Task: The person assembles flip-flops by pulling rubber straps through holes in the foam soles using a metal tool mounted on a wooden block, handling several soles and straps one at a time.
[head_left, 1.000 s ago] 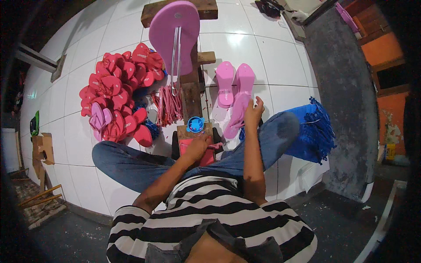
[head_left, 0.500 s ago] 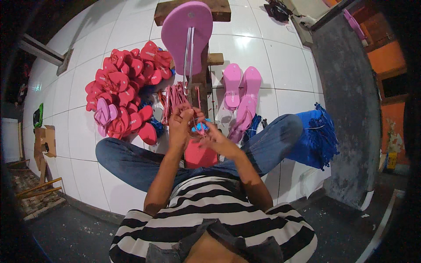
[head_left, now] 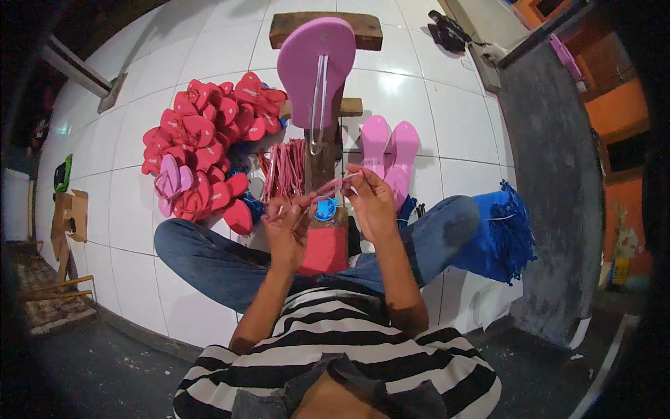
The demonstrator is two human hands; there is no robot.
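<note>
Right hand (head_left: 375,209) higher, strap (head_left: 338,184) in pinch

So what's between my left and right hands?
Head view: a pink strap runs from left hand to right hand, with a blue container visible below.

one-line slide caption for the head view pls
Left hand and right hand hold a pink strap between them, with red sandals piled to the left.

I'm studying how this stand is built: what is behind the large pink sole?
Behind the large pink sole, a wooden crosspiece shows around its upper part and a wooden beam shows below. The wood directly behind it is covered, so any joint there cannot be seen.
</note>
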